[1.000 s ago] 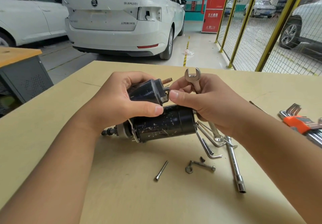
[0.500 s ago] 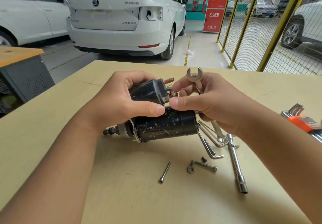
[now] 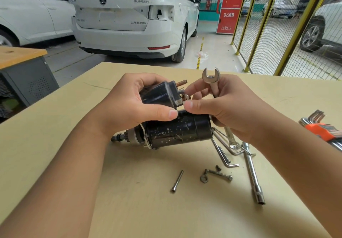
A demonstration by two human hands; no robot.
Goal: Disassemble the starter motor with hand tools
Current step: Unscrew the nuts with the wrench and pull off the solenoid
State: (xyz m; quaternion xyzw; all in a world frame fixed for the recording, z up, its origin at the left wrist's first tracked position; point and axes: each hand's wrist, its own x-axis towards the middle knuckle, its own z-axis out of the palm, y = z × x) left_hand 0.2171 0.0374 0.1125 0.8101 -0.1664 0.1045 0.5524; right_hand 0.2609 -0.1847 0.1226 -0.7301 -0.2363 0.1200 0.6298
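Note:
A black starter motor [image 3: 177, 130] lies on its side on the wooden table [image 3: 55, 123], its shaft end pointing left. My left hand [image 3: 129, 106] grips the black solenoid [image 3: 159, 95] on top of it. A copper threaded stud [image 3: 181, 83] sticks out of the solenoid's right end. My right hand [image 3: 227, 108] holds a combination wrench [image 3: 211, 79] in its palm, open jaw up, while its thumb and forefinger pinch a small nut or terminal part [image 3: 185, 97] at the solenoid's end.
Loose long bolts [image 3: 177, 181] [image 3: 219, 175], a nut [image 3: 204, 178], hex keys [image 3: 223, 154] and a socket extension bar [image 3: 253, 174] lie in front of and right of the motor. An orange-holdered hex key set [image 3: 322, 129] sits at the right edge. White cars and a yellow mesh fence stand beyond the table.
My right thumb and forefinger have shifted slightly at the solenoid's terminal. The motor and my left hand stay where they were.

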